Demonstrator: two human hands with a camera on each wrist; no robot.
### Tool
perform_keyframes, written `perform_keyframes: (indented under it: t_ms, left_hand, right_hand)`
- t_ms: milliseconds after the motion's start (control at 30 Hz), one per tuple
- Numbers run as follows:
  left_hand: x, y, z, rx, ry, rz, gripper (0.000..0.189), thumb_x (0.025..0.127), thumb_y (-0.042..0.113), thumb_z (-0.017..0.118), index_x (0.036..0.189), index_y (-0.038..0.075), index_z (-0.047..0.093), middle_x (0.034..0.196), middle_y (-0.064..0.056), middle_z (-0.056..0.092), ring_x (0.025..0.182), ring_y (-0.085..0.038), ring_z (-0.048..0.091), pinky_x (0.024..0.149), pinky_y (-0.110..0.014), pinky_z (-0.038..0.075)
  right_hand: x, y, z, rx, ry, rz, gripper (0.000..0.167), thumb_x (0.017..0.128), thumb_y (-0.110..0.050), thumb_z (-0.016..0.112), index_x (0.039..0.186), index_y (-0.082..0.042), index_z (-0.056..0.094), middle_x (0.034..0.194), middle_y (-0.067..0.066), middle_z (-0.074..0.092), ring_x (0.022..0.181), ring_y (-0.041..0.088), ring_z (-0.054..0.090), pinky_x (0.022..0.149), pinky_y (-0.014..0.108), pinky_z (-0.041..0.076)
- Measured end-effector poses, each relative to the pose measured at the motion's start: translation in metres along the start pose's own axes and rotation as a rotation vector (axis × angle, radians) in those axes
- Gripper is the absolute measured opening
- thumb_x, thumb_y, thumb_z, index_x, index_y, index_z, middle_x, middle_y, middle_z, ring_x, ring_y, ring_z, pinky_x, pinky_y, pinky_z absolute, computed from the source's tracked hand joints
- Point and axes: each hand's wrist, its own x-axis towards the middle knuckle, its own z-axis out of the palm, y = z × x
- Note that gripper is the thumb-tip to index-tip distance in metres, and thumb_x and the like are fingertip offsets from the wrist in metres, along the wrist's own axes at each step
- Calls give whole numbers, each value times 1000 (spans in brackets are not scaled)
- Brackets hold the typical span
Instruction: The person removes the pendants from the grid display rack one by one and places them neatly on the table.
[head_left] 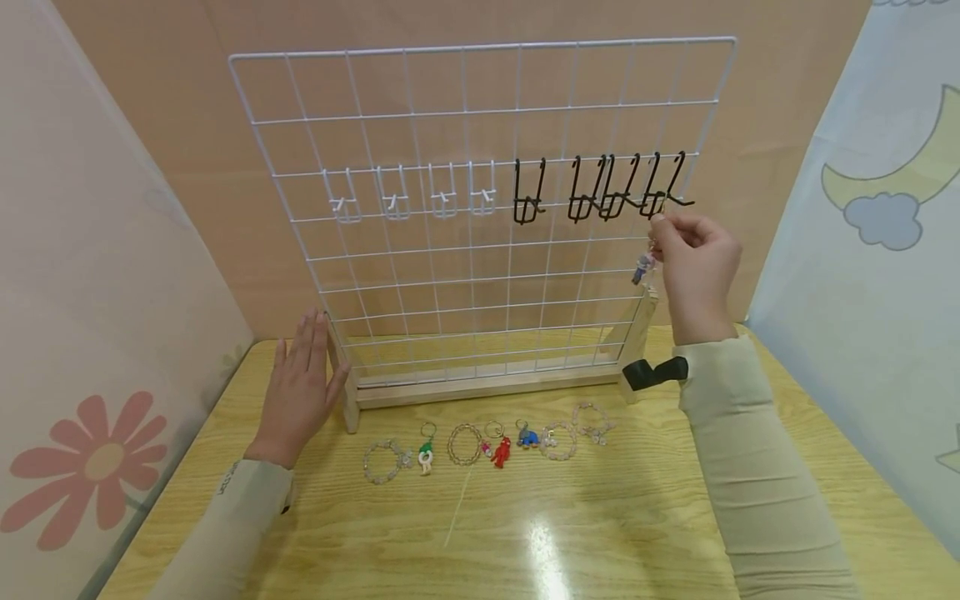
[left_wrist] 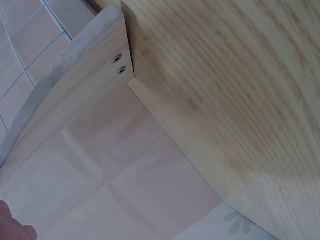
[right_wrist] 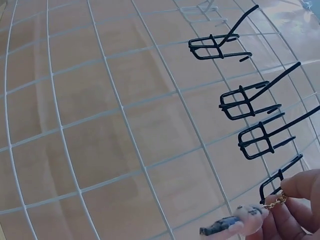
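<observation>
My right hand [head_left: 699, 260] pinches the gold chain of a keychain [head_left: 642, 268] at the rightmost black hook [head_left: 654, 202]. A small grey, blue and pink figure [right_wrist: 235, 222] dangles from this chain below the fingertips. Whether the keychain's ring is over the hook is hidden by the fingers. At the left, my left hand [head_left: 300, 392] rests with straight fingers against the wooden side post [head_left: 341, 375] of the white wire grid rack [head_left: 468, 250]. Only a bit of that hand's fingers [left_wrist: 15, 227] shows in the left wrist view.
Several white hooks [head_left: 444, 200] and other black hooks [head_left: 528, 204] hang along the grid. On the table [head_left: 360, 542] before it lie beaded bracelets [head_left: 465, 445], a green-and-white keychain [head_left: 426, 454], a red keychain [head_left: 502, 452] and a blue elephant-like keychain [head_left: 528, 437].
</observation>
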Motion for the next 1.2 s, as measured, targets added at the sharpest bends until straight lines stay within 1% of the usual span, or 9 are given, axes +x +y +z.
perform_keyframes:
  t_ms: [167, 267, 433, 600, 700, 733, 933, 1067, 1200]
  left_hand:
    - [-1, 0, 0, 4, 1, 0, 81, 106, 29, 54, 163, 3, 1, 169, -18, 5, 156, -34, 7, 121, -63, 12]
    - [-1, 1, -1, 6, 3, 2, 81, 107, 30, 53, 163, 3, 1, 170, -16, 4, 156, -34, 7, 120, -64, 13]
    - [-1, 1, -1, 6, 5, 3, 78, 109, 35, 48, 163, 4, 0, 170, -17, 5, 156, -34, 7, 120, -64, 12]
    - [-1, 1, 0, 3, 7, 8, 76, 110, 39, 43, 163, 3, 1, 169, -18, 6, 155, -35, 8, 121, -64, 11]
    - [-1, 0, 0, -1, 8, 12, 76, 110, 38, 44, 163, 3, 1, 169, -19, 7, 156, -34, 8, 121, -63, 10]
    - [-1, 0, 0, -1, 10, 13, 77, 109, 37, 45, 163, 3, 1, 169, -19, 7, 156, -34, 7, 121, -63, 10]
    - [-1, -1, 0, 9, 11, 17, 77, 109, 37, 45, 162, 3, 1, 168, -21, 9, 155, -34, 8, 120, -64, 12]
    - [-1, 0, -1, 6, 5, 16, 78, 109, 34, 48, 162, 2, 1, 169, -20, 7, 155, -35, 8, 120, -64, 12]
    - [-1, 1, -2, -2, -2, 9, 81, 107, 29, 54, 162, 2, 1, 168, -21, 8, 155, -35, 7, 121, -63, 9]
  right_hand:
    - [-2, -1, -3, -39, 13, -36, 8, 90, -14, 77, 92, -7, 74, 81, -2, 68, 67, 10, 61, 64, 15, 53]
    - [-3, -3, -4, -79, 33, -84, 11, 90, -14, 77, 95, -4, 74, 78, -4, 68, 65, 9, 60, 63, 16, 51]
    - [-5, -6, -4, -165, 73, -171, 5, 91, -16, 76, 92, -11, 77, 77, -9, 67, 63, 5, 58, 61, 16, 48]
    - [-8, -9, -6, -127, 73, -205, 10, 88, -19, 80, 88, -9, 76, 77, -4, 66, 58, 7, 56, 56, 14, 48]
    - [-11, -12, -8, -75, 69, -212, 13, 86, -17, 82, 87, -6, 75, 76, 1, 65, 53, 10, 55, 52, 14, 48]
    - [-11, -13, -8, -82, 73, -220, 14, 86, -17, 82, 87, -6, 75, 76, 1, 65, 53, 10, 55, 52, 14, 48]
    - [-16, -16, -12, -206, 120, -274, 8, 88, -19, 80, 87, -12, 76, 77, -6, 66, 63, 7, 58, 60, 18, 46]
    - [-20, -17, -15, -219, 116, -302, 5, 89, -17, 79, 87, -13, 76, 78, -6, 67, 64, 7, 59, 60, 19, 47]
    - [-26, -16, -19, -242, 106, -314, 3, 89, -13, 78, 86, -14, 77, 80, -9, 68, 66, 6, 61, 63, 18, 48]
